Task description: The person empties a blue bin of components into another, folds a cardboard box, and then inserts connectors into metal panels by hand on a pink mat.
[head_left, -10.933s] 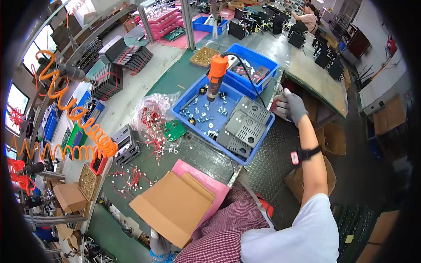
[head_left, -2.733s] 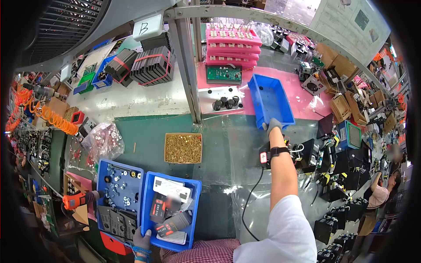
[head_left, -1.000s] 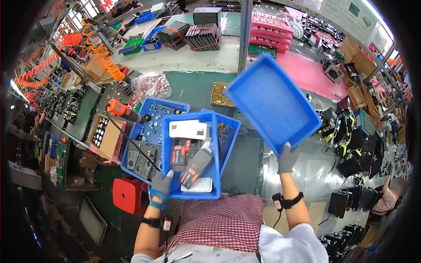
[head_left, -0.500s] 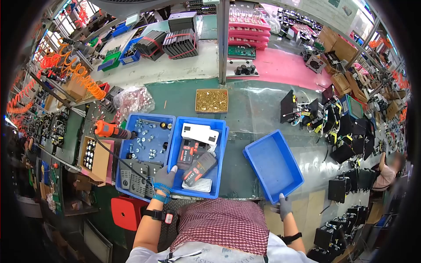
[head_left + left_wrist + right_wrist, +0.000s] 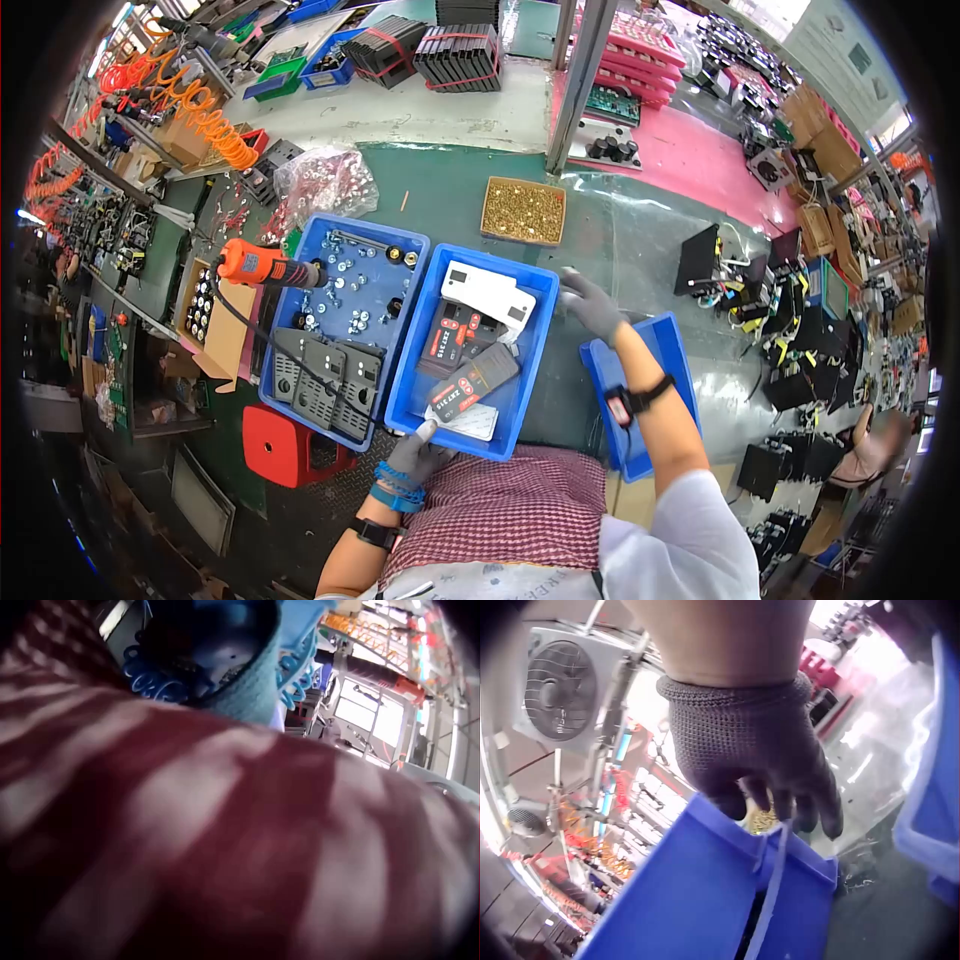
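Note:
The blue bin (image 5: 548, 320) of labelled boxes (image 5: 472, 380) and white pieces (image 5: 488, 292) sits right of a blue parts tray (image 5: 412, 305). My gloved left hand (image 5: 415, 460) grips its near edge, thumb at the rim; the other fingers are mostly hidden. Over its far right corner my right hand (image 5: 592, 305) reaches with extended fingers. The right wrist view has that hand (image 5: 742, 742) above the blue bin's edge (image 5: 727, 832), fingers angled down; contact is unclear. An empty-looking blue bin (image 5: 680, 370) lies beneath my right forearm. Fabric fills most of the left wrist view.
An orange driver (image 5: 250, 263) with a cable lies over the parts tray. Beyond stand a box of brass pieces (image 5: 523, 210) and a plastic bag (image 5: 330, 185). Dark units with wires (image 5: 700, 260) occupy the right side. A red stool (image 5: 285, 445) stands at lower left.
My right hand has let go of the empty-looking bin and moved left to the filled bin's far corner. My left hand has shifted to the near edge. The filled bin is turned slightly.

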A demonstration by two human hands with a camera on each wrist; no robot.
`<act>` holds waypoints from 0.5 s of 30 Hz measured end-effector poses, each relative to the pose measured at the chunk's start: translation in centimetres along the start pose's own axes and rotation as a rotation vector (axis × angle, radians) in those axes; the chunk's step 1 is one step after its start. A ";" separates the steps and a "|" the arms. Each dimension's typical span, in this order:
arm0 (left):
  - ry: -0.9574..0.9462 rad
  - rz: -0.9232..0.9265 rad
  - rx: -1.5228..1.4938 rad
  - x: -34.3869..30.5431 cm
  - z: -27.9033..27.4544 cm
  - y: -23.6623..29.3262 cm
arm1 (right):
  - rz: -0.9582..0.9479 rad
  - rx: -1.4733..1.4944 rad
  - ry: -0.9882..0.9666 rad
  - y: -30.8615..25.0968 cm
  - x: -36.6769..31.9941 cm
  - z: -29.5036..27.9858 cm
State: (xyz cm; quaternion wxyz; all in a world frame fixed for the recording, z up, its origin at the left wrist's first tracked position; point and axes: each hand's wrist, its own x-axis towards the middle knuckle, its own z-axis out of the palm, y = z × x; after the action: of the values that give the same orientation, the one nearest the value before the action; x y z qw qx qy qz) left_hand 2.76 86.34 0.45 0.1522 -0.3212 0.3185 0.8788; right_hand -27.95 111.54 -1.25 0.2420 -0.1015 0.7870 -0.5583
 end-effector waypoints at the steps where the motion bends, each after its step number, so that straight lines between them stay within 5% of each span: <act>1: -0.001 0.007 -0.002 0.5 0.1 -0.3 | 0.084 0.006 -0.223 0.0 2.5 -0.1; 3: 0.049 0.034 -0.152 1.8 0.6 -0.8 | 0.379 0.196 -0.284 3.6 6.6 1.4; 7: 0.105 0.047 -0.057 2.5 1.0 -0.9 | 0.089 0.302 -0.202 3.0 5.7 2.8; 13: 0.116 0.105 0.145 1.5 8.0 3.7 | 0.090 0.498 -0.066 3.5 1.5 -2.6; 15: 0.043 0.104 0.181 2.7 12.4 6.6 | 0.073 0.535 0.135 2.3 -0.3 -6.1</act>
State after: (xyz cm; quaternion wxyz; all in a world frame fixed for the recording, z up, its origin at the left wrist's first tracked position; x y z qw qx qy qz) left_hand -8.18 89.67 9.05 0.1280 -0.3079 0.4161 0.8460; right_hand -30.50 117.53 -1.71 0.2274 0.0318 0.6291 -0.7426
